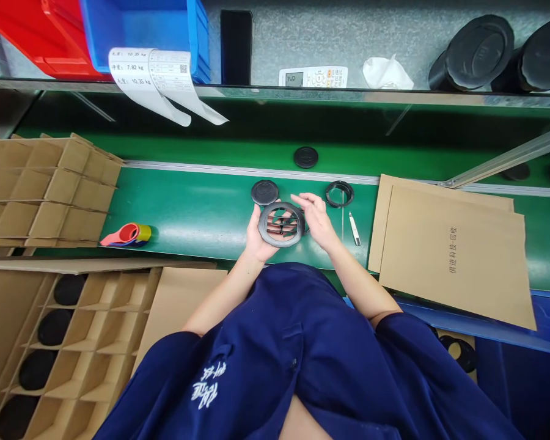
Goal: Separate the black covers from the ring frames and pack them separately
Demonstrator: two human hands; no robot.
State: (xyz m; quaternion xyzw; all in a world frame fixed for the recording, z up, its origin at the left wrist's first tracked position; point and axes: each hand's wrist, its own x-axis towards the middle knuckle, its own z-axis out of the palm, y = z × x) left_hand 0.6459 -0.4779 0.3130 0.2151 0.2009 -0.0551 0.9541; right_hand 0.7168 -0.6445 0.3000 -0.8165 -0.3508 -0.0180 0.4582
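Note:
Above the green workbench, my left hand (260, 239) holds a round black vent ring (282, 242) with slats inside it. Its fingers pass behind the ring and show through the opening. My right hand (318, 221) is at the ring's right side, fingers extended and slightly spread; a small dark curved edge shows beside its palm. A round black disc (264, 192) lies just behind the ring. Farther right on the bench are a black ring (340, 194), a thin rod (343, 217) and a white cutter (355, 229).
Cardboard dividers (50, 189) stand at left, near tape rolls (129, 234). A divided box (96, 330) at lower left holds black round parts. Cardboard sheets (453, 250) lie at right. The shelf edge (266, 92) crosses above, bearing bins, a remote (313, 77) and black cylinders.

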